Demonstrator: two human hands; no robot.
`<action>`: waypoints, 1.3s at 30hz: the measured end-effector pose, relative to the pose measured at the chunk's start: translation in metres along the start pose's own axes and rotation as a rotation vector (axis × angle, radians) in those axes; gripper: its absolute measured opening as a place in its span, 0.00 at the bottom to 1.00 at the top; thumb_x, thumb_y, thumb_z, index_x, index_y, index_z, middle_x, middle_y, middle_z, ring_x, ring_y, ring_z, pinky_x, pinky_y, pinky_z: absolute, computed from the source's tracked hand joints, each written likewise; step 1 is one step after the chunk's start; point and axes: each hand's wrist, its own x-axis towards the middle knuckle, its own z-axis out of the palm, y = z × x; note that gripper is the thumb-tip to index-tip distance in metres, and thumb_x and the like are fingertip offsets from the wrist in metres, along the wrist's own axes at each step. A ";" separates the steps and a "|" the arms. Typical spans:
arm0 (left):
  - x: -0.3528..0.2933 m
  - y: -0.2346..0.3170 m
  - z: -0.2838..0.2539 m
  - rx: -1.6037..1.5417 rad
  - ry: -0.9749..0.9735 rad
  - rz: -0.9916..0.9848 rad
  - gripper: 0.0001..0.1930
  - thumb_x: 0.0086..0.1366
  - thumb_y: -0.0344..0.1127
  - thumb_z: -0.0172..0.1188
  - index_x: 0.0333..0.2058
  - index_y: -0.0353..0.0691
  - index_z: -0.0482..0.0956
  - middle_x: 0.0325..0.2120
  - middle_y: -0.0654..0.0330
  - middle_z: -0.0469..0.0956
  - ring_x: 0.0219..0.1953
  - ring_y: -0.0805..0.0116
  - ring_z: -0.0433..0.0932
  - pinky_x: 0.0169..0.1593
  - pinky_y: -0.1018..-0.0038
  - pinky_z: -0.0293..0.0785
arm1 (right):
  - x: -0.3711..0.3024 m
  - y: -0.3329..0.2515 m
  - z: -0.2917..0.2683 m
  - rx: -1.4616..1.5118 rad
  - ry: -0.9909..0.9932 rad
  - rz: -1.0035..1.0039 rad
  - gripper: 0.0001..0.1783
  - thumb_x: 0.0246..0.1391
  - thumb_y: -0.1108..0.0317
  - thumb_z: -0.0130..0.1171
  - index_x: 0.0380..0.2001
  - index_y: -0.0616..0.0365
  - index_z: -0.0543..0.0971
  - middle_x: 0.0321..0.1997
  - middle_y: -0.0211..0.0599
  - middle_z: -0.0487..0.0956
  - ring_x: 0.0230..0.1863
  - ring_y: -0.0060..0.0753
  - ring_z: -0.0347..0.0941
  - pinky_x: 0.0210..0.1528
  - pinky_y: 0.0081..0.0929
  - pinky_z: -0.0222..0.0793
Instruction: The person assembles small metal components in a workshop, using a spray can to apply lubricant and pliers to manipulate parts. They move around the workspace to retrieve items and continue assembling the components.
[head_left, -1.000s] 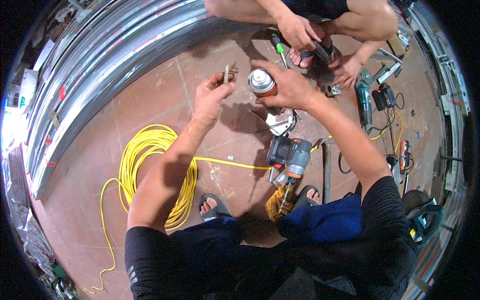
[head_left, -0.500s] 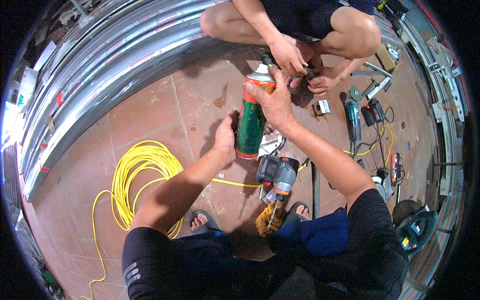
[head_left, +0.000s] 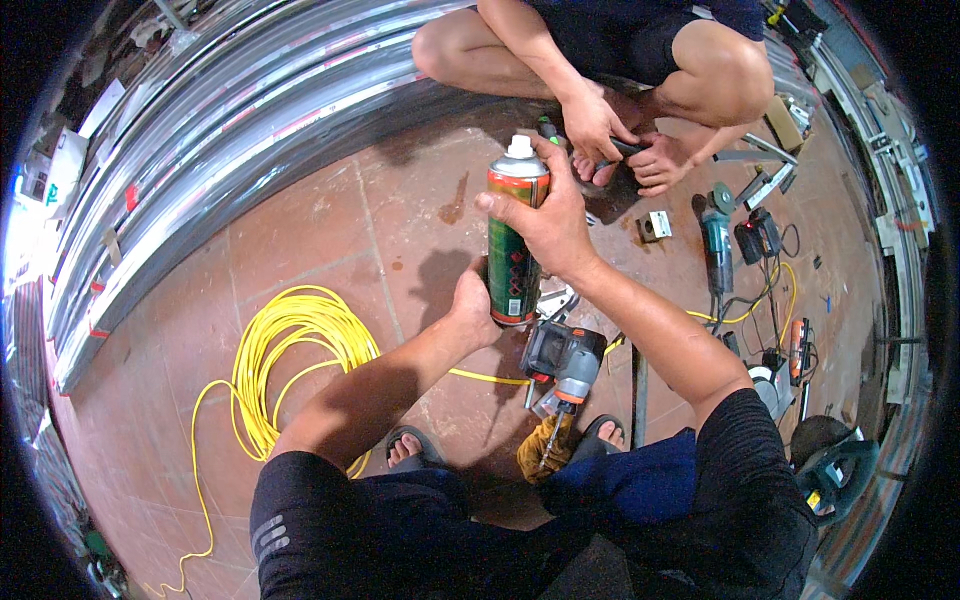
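Note:
A green and orange spray can (head_left: 512,270) with a white nozzle stands nearly upright in front of me. Round its upper part, my right hand (head_left: 553,222) is closed, thumb across the front. My left hand (head_left: 474,308) holds the can low on its left side; most of its fingers are hidden behind it. Below the can, a grey cordless drill (head_left: 572,360) with a long bit points toward me. Its bit lies over a yellow-brown work glove (head_left: 541,448) between my feet.
Facing me, another person squats, both hands (head_left: 625,150) on a dark object. A coiled yellow cable (head_left: 290,350) lies left, long metal profiles (head_left: 250,110) behind it. To the right are an angle grinder (head_left: 717,240), a small metal block (head_left: 655,227) and a green-cased power tool (head_left: 845,470).
The can has turned in my hands, so a barcode label now faces me, and it sits slightly lower. The other person's hands have shifted a little on the dark object.

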 end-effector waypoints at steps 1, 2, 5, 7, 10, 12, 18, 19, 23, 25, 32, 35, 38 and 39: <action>-0.001 0.002 0.002 -0.054 -0.042 0.019 0.23 0.72 0.48 0.32 0.48 0.42 0.74 0.35 0.56 0.81 0.35 0.59 0.81 0.42 0.60 0.80 | 0.001 0.000 0.000 0.144 -0.040 0.033 0.46 0.44 0.59 0.74 0.61 0.60 0.60 0.51 0.40 0.72 0.52 0.30 0.71 0.56 0.31 0.68; -0.001 0.004 0.004 -0.091 -0.026 0.012 0.24 0.72 0.49 0.32 0.47 0.42 0.75 0.35 0.56 0.81 0.36 0.59 0.82 0.42 0.60 0.80 | 0.001 0.001 -0.001 0.286 -0.088 0.074 0.46 0.44 0.59 0.74 0.62 0.59 0.60 0.53 0.41 0.71 0.54 0.31 0.70 0.57 0.32 0.68; 0.000 0.009 0.009 -0.131 -0.008 -0.047 0.25 0.71 0.51 0.35 0.46 0.42 0.78 0.38 0.55 0.82 0.38 0.60 0.82 0.46 0.61 0.79 | 0.004 0.005 -0.008 0.467 -0.307 0.110 0.48 0.43 0.59 0.74 0.63 0.58 0.59 0.56 0.42 0.70 0.56 0.33 0.68 0.59 0.34 0.66; 0.003 0.010 0.010 -0.129 -0.036 -0.048 0.25 0.71 0.52 0.35 0.46 0.42 0.78 0.38 0.56 0.82 0.38 0.60 0.82 0.46 0.60 0.79 | 0.008 0.010 -0.012 0.317 -0.283 0.072 0.50 0.41 0.59 0.75 0.64 0.57 0.58 0.56 0.41 0.70 0.56 0.34 0.68 0.60 0.34 0.65; 0.007 0.016 0.003 0.024 0.051 0.092 0.22 0.70 0.50 0.38 0.43 0.44 0.79 0.36 0.58 0.82 0.35 0.62 0.81 0.42 0.62 0.79 | 0.012 0.017 -0.016 0.364 -0.238 0.109 0.52 0.40 0.57 0.77 0.64 0.57 0.58 0.56 0.41 0.70 0.57 0.35 0.68 0.61 0.33 0.65; 0.011 0.032 -0.007 0.028 0.119 0.150 0.19 0.70 0.49 0.40 0.42 0.47 0.79 0.34 0.60 0.81 0.33 0.65 0.80 0.39 0.62 0.78 | 0.014 0.021 -0.018 0.238 -0.236 0.038 0.51 0.39 0.57 0.77 0.64 0.57 0.59 0.56 0.41 0.70 0.56 0.34 0.69 0.60 0.33 0.65; 0.013 0.044 -0.025 0.182 0.005 0.369 0.20 0.66 0.57 0.53 0.43 0.47 0.74 0.37 0.61 0.78 0.40 0.68 0.76 0.44 0.59 0.68 | 0.010 0.023 -0.005 -0.071 -0.028 0.078 0.46 0.46 0.62 0.72 0.63 0.64 0.59 0.53 0.42 0.71 0.54 0.31 0.69 0.58 0.29 0.66; 0.011 0.034 -0.022 0.148 0.082 0.306 0.20 0.67 0.57 0.54 0.45 0.47 0.74 0.39 0.62 0.78 0.43 0.68 0.76 0.46 0.59 0.70 | 0.010 0.023 0.000 -0.005 0.025 0.083 0.45 0.46 0.61 0.71 0.63 0.64 0.60 0.53 0.43 0.71 0.54 0.33 0.69 0.58 0.29 0.66; 0.010 0.007 -0.008 -0.146 -0.011 0.177 0.18 0.74 0.46 0.39 0.51 0.44 0.72 0.42 0.57 0.80 0.41 0.61 0.81 0.49 0.63 0.78 | 0.012 0.022 0.017 0.047 0.149 0.075 0.43 0.44 0.60 0.72 0.59 0.65 0.63 0.53 0.49 0.71 0.55 0.39 0.69 0.60 0.33 0.64; 0.010 0.002 -0.006 -0.115 0.083 0.135 0.19 0.74 0.45 0.36 0.50 0.42 0.73 0.42 0.56 0.80 0.40 0.60 0.82 0.47 0.63 0.79 | 0.011 0.019 0.020 -0.093 0.133 0.044 0.44 0.41 0.60 0.73 0.58 0.66 0.64 0.53 0.50 0.71 0.55 0.40 0.69 0.60 0.34 0.64; 0.019 0.013 -0.029 -0.137 -0.079 -0.117 0.17 0.72 0.47 0.42 0.45 0.45 0.77 0.34 0.58 0.81 0.36 0.62 0.82 0.42 0.59 0.81 | 0.008 -0.001 0.011 0.147 -0.147 0.037 0.46 0.42 0.53 0.74 0.57 0.63 0.62 0.52 0.49 0.70 0.56 0.39 0.68 0.60 0.35 0.64; 0.021 0.021 -0.031 -0.200 -0.212 -0.239 0.17 0.70 0.49 0.47 0.43 0.46 0.79 0.33 0.58 0.81 0.32 0.63 0.82 0.38 0.60 0.81 | 0.011 -0.003 0.004 0.432 -0.300 0.084 0.44 0.44 0.53 0.72 0.58 0.63 0.61 0.54 0.45 0.71 0.57 0.36 0.68 0.62 0.34 0.62; 0.013 0.025 -0.022 -0.104 -0.233 -0.241 0.17 0.71 0.49 0.45 0.43 0.45 0.78 0.34 0.58 0.82 0.32 0.62 0.82 0.38 0.61 0.81 | 0.015 0.001 -0.005 0.586 -0.461 0.222 0.44 0.43 0.58 0.73 0.59 0.63 0.61 0.50 0.40 0.73 0.55 0.34 0.70 0.61 0.33 0.64; 0.008 0.024 -0.017 -0.049 -0.208 -0.213 0.18 0.71 0.49 0.44 0.43 0.45 0.78 0.35 0.58 0.82 0.32 0.63 0.82 0.38 0.61 0.81 | 0.014 0.002 -0.006 0.576 -0.473 0.219 0.44 0.43 0.58 0.73 0.59 0.62 0.61 0.49 0.39 0.74 0.54 0.33 0.70 0.60 0.32 0.65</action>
